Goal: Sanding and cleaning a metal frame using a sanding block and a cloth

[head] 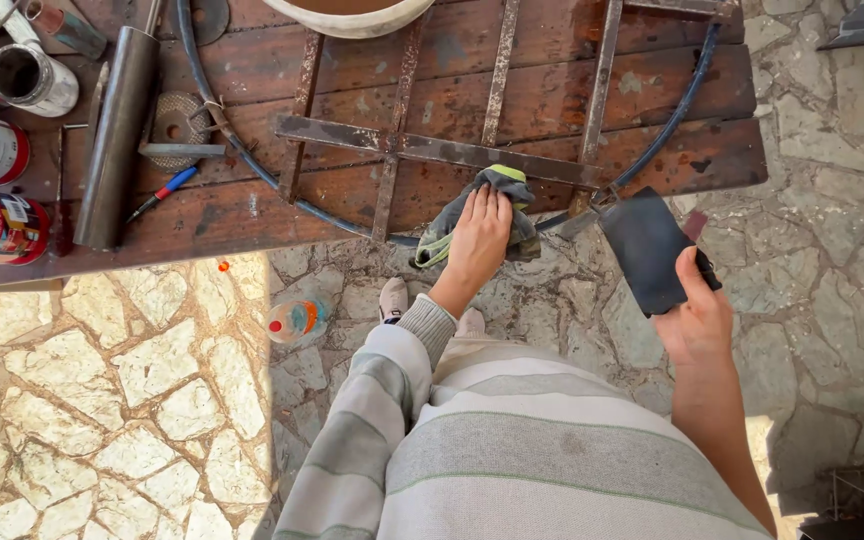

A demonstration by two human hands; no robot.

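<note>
The left hand (480, 235) lies flat, fingers spread, pressing a grey and yellow-green cloth (487, 205) onto the rusty metal grate (432, 148) at the wooden table's (252, 215) near edge. The right hand (694, 318) grips a dark sheet of sandpaper (644, 248) (held just off the table corner)

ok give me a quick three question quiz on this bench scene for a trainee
1. True or false: the left hand presses a grey cloth on the metal frame.
2. What does the right hand hold?
A. dark sanding sheet
B. paintbrush
C. hammer
3. Fill in: the blue-and-red pen lies beside a metal ____.

Key: 1 true; 2 A; 3 pipe.
</note>
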